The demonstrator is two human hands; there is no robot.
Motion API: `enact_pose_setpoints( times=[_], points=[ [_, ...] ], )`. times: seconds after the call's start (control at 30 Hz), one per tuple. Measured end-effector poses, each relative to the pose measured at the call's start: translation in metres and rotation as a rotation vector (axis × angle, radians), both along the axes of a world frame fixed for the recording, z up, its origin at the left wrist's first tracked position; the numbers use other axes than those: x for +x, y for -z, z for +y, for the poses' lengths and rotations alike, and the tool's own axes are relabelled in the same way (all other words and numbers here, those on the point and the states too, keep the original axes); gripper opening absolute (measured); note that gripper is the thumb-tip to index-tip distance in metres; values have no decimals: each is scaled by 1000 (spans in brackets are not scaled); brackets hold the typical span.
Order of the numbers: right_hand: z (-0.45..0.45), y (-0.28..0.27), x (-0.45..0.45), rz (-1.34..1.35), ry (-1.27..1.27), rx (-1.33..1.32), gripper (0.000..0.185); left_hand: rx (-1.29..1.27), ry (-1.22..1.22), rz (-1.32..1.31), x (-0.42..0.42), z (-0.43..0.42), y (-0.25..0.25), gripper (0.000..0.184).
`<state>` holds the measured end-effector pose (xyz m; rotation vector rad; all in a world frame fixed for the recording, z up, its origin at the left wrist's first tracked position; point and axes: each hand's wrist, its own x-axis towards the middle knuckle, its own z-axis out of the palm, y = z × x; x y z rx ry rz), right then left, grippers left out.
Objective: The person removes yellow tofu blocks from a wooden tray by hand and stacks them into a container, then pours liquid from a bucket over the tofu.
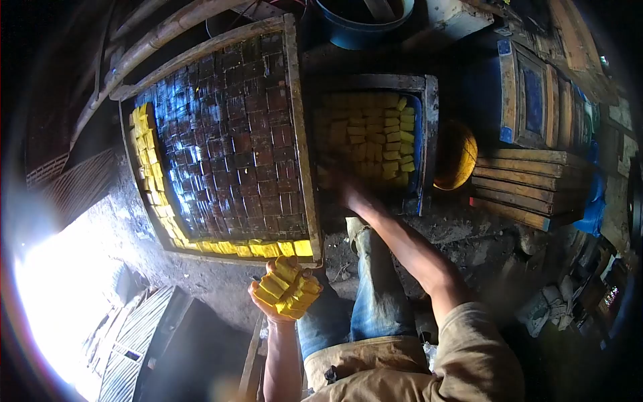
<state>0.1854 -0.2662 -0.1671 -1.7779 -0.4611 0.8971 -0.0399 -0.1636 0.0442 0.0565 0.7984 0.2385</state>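
My left hand (266,303) is closed around a stack of yellow tofu blocks (289,289), held just below the near edge of a large woven tray (234,141). Rows of tofu blocks (153,171) line this tray's left and near sides. My right hand (340,177) reaches into a smaller wooden-framed tray (431,134) on the right, where many more tofu blocks (375,137) lie packed in rows. Shadow and blur hide the fingers of that hand, so its grip cannot be made out.
Beside the smaller tray stands a round yellow basin (457,155). Wooden frames (519,177) are stacked at the right, with a crate (536,94) behind them. A blue tub (365,33) is at the back. Bright light comes from the lower left, by a slatted panel (134,342).
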Motion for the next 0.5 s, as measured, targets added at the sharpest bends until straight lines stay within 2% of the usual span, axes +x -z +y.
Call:
enact_pose_setpoints(
  times=[0.03,0.07,0.13,0.17,0.23,0.3,0.43,0.5],
  points=[
    [-2,-18,5,-125,14,-13,47,-17,10,-29,3,0,-2,53],
    [-4,-41,11,198,141,-35,51,-5,-12,2,-1,-1,4,54],
    [-4,-43,8,527,266,-55,55,-13,-12,-24,1,-4,6,55],
    [-1,-30,4,472,400,219,46,-21,-7,-53,3,-4,8,55],
    [10,-32,8,411,528,498,41,-29,23,-92,12,-7,6,55],
    [16,-33,17,1179,817,485,31,-61,1,-129,22,-13,1,55],
    [28,-41,24,1235,755,320,29,-42,1,-98,40,-20,-3,50],
    [26,-54,23,1010,660,187,29,-34,-4,-60,41,-23,-3,50]
  ],
)
